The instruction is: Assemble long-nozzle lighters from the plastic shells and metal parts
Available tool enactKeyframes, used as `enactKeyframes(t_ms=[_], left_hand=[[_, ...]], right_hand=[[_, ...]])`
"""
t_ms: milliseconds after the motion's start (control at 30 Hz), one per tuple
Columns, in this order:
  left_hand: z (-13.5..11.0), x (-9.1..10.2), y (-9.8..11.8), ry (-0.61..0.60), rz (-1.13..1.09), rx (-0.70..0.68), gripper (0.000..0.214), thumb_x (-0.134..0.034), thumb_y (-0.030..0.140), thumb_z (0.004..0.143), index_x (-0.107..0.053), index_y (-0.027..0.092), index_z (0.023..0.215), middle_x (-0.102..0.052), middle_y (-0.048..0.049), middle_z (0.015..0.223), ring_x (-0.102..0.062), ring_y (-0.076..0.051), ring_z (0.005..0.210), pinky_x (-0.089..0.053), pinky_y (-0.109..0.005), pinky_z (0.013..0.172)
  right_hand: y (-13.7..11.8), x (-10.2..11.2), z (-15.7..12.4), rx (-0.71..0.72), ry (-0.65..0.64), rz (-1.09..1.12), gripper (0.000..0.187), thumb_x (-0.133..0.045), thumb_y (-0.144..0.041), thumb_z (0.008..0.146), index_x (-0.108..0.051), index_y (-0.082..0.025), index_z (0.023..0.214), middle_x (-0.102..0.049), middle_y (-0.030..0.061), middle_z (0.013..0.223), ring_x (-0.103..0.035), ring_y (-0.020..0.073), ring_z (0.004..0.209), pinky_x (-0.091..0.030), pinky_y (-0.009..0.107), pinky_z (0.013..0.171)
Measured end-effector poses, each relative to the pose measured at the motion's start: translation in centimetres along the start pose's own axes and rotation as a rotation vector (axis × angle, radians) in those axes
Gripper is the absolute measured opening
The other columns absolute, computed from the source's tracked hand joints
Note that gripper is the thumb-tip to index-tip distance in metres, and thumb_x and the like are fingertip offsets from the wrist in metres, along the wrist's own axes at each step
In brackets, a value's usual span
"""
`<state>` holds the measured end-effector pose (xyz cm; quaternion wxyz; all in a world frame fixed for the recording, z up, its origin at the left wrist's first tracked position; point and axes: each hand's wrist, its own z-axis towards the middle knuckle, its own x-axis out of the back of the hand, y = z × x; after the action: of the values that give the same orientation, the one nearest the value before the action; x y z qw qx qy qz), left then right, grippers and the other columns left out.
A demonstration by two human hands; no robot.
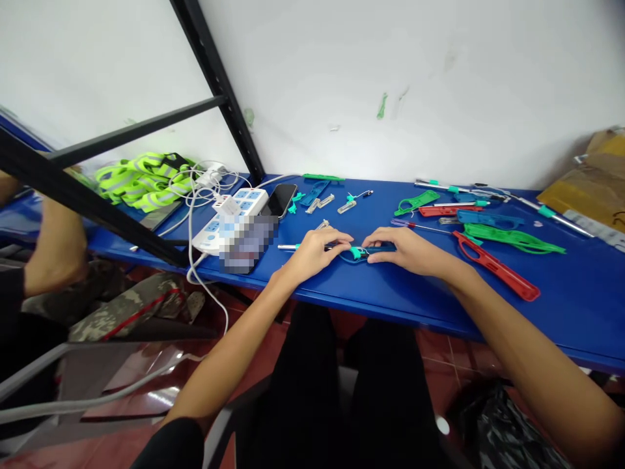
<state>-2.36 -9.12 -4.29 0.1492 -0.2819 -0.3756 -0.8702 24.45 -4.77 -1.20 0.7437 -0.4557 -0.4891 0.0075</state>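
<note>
My left hand (319, 253) is closed, thumb and index finger pinching a long-reach lighter beside its green trigger (357, 253). The lighter's thin metal tube (288, 247) sticks out to the left past that hand. From the other side my right hand (403, 251) closes thumb and fingertips on the lighter's blue casing (383, 247), near a small black part. My fingers cover much of the lighter, which lies low over the blue table. Behind my hands are clear lighter fuel tanks (319, 203), a tank with a wire (347, 206) and loose green triggers (295, 202).
Right of my hands lie a screwdriver (422, 227), a red casing (498, 267), green casings (512, 239) and metal tubes (561, 218). Leftward are a power strip (209, 238), phones (283, 198) and a black shelf post (219, 85). Another person's arm (56, 241) shows far left.
</note>
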Motion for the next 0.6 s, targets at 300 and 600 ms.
enactKeyframes(t_ms=[300,600], left_hand=[[0.09,-0.44,-0.60,0.040,0.000,-0.030,0.009,-0.076,0.026,0.103,-0.082,0.021,0.107,-0.085,-0.0058,0.106,-0.077,-0.020,0.095,-0.062,-0.036,0.094],[0.09,-0.39,-0.48,0.059,0.025,0.015,0.015,-0.076,0.034,0.104,-0.083,0.021,0.102,-0.086,-0.0065,0.104,-0.077,-0.020,0.090,-0.061,-0.043,0.103]], right_hand=[[-0.24,0.00,0.10,-0.026,-0.004,0.036,0.042,-0.078,-0.057,0.089,-0.082,-0.023,0.113,-0.079,0.0104,0.113,-0.071,0.0294,0.104,-0.054,0.043,0.097],[-0.13,-0.21,0.12,-0.030,0.002,0.058,0.041,-0.078,-0.055,0.089,-0.083,-0.023,0.113,-0.080,0.0103,0.117,-0.071,0.0295,0.105,-0.055,0.044,0.097]])
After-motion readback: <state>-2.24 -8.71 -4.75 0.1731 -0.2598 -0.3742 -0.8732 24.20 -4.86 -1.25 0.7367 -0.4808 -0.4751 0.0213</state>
